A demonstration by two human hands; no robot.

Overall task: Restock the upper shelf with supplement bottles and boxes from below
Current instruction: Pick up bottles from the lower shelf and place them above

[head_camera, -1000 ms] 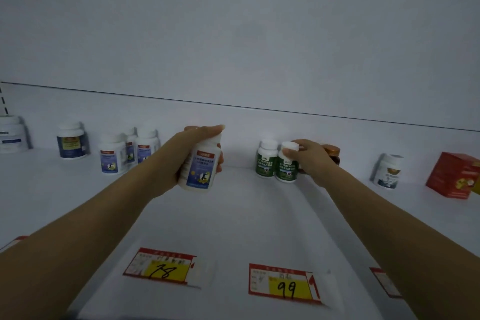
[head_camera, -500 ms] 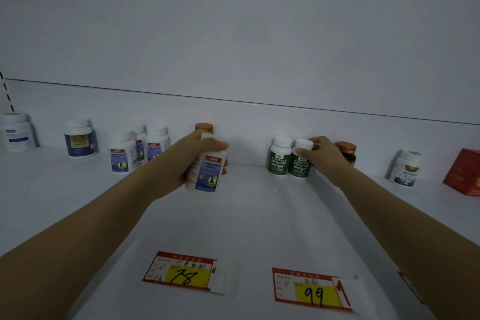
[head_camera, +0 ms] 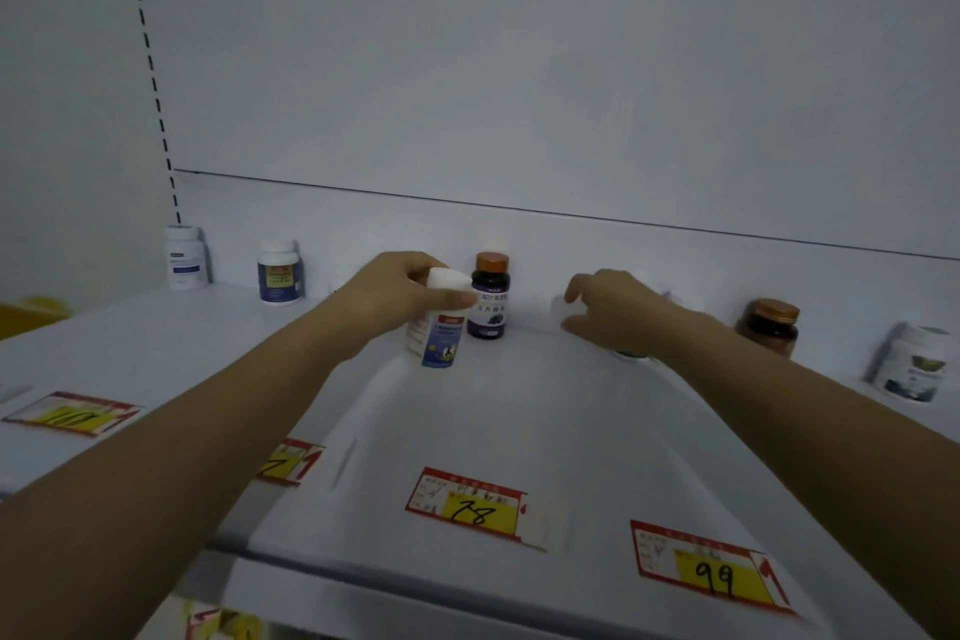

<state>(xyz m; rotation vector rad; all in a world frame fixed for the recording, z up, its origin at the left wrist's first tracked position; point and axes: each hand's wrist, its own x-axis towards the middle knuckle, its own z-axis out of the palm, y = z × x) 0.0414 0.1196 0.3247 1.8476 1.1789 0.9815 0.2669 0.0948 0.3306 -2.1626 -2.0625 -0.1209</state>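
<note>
- Shelf (head_camera: 519, 405), upper, white, runs across my view; bottles stand along its back wall.
- Left hand (head_camera: 387, 294) grasps the white bottle (head_camera: 436, 338) round its cap from above. The bottle has a blue label, is slightly tilted and sits low over mid-shelf, just front-left of the purple bottle (head_camera: 489, 299). I can't tell if its base touches.
- Right hand (head_camera: 618, 312) is near the back wall, fingers half curled, thumb and forefinger apart. I can't tell if it holds anything; only a scrap of the green bottle (head_camera: 631, 355) shows under the wrist.
- Purple bottle has a copper cap and stands upright at the back, between my two hands.
- Amber jar (head_camera: 769, 327) is upright, right of the right hand; a white jar (head_camera: 911, 364) is further right.
- Two left bottles (head_camera: 279, 270) stand well apart from the rest.
- Tags 78 (head_camera: 470, 507) and 99 (head_camera: 711, 569) are on the front edge.
</note>
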